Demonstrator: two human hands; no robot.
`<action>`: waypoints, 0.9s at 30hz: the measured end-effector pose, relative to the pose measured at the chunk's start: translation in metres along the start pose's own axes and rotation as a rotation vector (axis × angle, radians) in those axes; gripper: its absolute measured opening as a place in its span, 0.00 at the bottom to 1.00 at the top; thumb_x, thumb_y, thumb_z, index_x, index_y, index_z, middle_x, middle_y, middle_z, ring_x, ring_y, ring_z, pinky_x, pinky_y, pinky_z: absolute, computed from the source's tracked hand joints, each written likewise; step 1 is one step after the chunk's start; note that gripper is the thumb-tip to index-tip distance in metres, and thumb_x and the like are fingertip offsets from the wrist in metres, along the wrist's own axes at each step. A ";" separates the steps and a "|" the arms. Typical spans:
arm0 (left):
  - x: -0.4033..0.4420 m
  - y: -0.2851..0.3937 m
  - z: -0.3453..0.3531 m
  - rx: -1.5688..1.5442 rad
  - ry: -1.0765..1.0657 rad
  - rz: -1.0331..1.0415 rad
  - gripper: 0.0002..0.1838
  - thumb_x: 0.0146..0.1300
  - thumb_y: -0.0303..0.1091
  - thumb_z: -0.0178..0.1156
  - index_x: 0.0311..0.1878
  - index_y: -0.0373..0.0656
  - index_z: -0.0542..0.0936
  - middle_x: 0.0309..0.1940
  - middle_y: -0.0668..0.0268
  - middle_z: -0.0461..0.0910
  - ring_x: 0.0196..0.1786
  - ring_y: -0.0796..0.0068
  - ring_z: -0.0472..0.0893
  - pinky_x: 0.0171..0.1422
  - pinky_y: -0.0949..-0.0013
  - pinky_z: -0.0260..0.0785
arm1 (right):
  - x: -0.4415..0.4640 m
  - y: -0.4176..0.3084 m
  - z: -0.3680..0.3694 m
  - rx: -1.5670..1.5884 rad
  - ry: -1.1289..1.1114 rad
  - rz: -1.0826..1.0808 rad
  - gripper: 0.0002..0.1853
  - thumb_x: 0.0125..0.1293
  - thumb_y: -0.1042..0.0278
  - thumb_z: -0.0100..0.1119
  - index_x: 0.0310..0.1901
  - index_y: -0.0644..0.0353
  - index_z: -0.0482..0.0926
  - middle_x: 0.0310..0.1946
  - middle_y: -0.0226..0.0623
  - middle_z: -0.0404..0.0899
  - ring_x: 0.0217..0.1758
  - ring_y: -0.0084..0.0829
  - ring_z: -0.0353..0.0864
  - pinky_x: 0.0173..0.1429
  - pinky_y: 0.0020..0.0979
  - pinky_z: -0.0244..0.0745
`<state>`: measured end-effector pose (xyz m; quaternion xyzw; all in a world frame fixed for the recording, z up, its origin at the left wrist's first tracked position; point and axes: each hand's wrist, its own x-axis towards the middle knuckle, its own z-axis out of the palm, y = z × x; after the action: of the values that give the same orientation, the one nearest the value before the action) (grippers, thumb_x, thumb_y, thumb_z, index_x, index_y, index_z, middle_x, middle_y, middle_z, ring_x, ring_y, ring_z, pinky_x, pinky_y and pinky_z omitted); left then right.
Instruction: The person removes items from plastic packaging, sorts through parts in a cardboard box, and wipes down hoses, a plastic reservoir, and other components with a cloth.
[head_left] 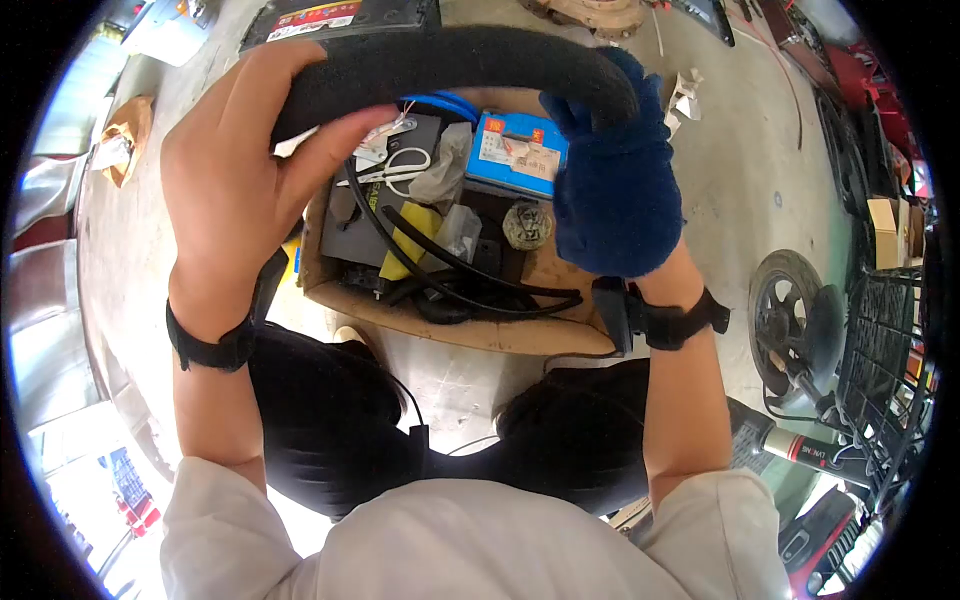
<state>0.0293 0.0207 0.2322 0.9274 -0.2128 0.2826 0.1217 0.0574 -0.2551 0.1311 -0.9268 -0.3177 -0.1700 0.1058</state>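
Head view: a thick black curved piece (450,62) arches above an open cardboard box (480,337), long axis left to right. The bare left hand (225,165) closes fingers and thumb around its left end; the blue-gloved right hand (615,190) grips its right. Inside the box: scissors (387,176), a blue block (515,150), black tubing (540,309).

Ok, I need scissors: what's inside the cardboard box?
White-handled scissors, a blue case, black tubes and a yellow item, among others. The right hand hides part of the cardboard box; anything beneath the pile is covered.
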 end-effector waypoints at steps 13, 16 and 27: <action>0.003 -0.010 0.024 -0.031 0.193 -0.190 0.17 0.52 0.39 0.69 0.41 0.41 0.77 0.29 0.60 0.79 0.26 0.69 0.79 0.29 0.75 0.69 | 0.023 0.006 -0.043 0.437 0.358 0.355 0.22 0.42 0.65 0.71 0.43 0.58 0.80 0.35 0.36 0.82 0.41 0.34 0.81 0.47 0.32 0.74; 0.001 -0.008 0.031 -0.127 0.153 -0.404 0.19 0.53 0.43 0.69 0.41 0.41 0.77 0.29 0.60 0.79 0.24 0.71 0.77 0.28 0.73 0.68 | 0.030 0.005 -0.053 0.553 0.404 0.376 0.23 0.41 0.66 0.73 0.41 0.62 0.79 0.35 0.37 0.82 0.39 0.31 0.81 0.43 0.31 0.76; 0.014 -0.016 0.031 -0.485 0.125 -0.776 0.21 0.62 0.50 0.59 0.40 0.38 0.76 0.19 0.73 0.69 0.23 0.87 0.65 0.26 0.80 0.56 | -0.007 0.039 -0.028 1.775 0.661 0.503 0.19 0.56 0.70 0.59 0.50 0.63 0.72 0.52 0.45 0.74 0.56 0.41 0.74 0.59 0.43 0.70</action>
<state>0.0616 0.0190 0.2132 0.8644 0.0979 0.2137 0.4444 0.0702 -0.2980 0.1511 -0.4570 -0.0777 -0.0926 0.8812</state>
